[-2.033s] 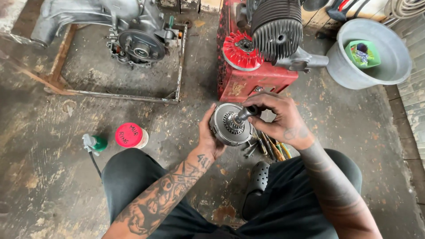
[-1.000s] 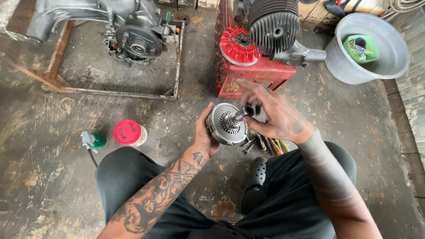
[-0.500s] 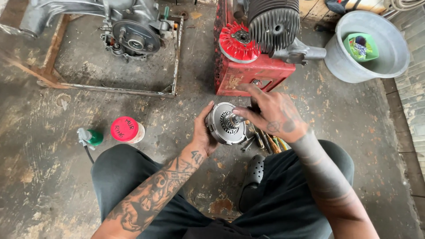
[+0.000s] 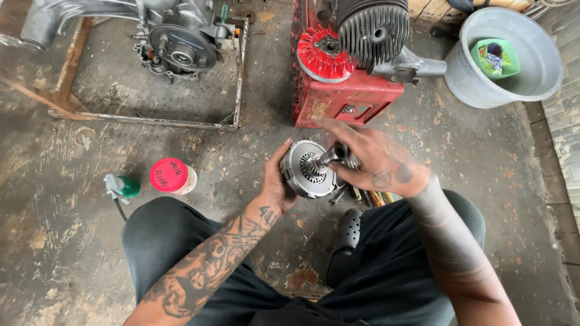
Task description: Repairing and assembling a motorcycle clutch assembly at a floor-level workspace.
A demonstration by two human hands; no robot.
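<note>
A small-engine repair workshop with a stained, oily concrete floor [image 4: 90, 253]. An engine case [image 4: 175, 42] sits in a metal frame at eleven o'clock, a finned cylinder [image 4: 371, 30] on a red stand [image 4: 344, 96] at twelve, a grey basin [image 4: 513, 60] at two.

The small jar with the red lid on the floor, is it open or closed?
Closed. The red lid sits flat on top of the jar, covering its whole mouth; no gap shows.

Red-lidded jar [image 4: 172, 176], grey bucket [image 4: 477, 72]
</note>
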